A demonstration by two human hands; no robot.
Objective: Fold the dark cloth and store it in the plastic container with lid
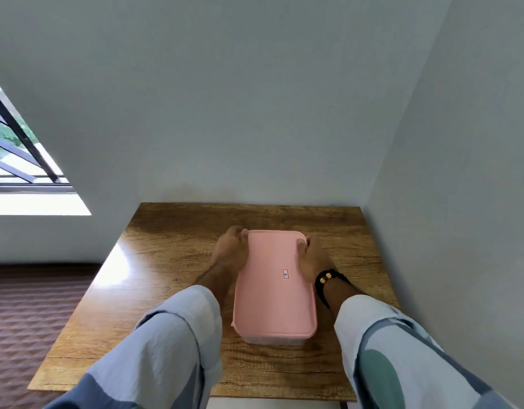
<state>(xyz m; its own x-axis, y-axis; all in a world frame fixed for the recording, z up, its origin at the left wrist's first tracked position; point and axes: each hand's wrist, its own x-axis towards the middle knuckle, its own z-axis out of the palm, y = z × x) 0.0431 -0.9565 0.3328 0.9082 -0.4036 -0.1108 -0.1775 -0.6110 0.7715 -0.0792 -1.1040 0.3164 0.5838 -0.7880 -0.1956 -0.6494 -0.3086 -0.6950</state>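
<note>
Cloth unseen under pink lid [274,278]

A small white sticker [285,273] with a red border and a bluish mark inside sits near the middle of the pink lid [272,302] of the plastic container. Its print is too small to read. No other text, brand, number or sign can be read.
</note>
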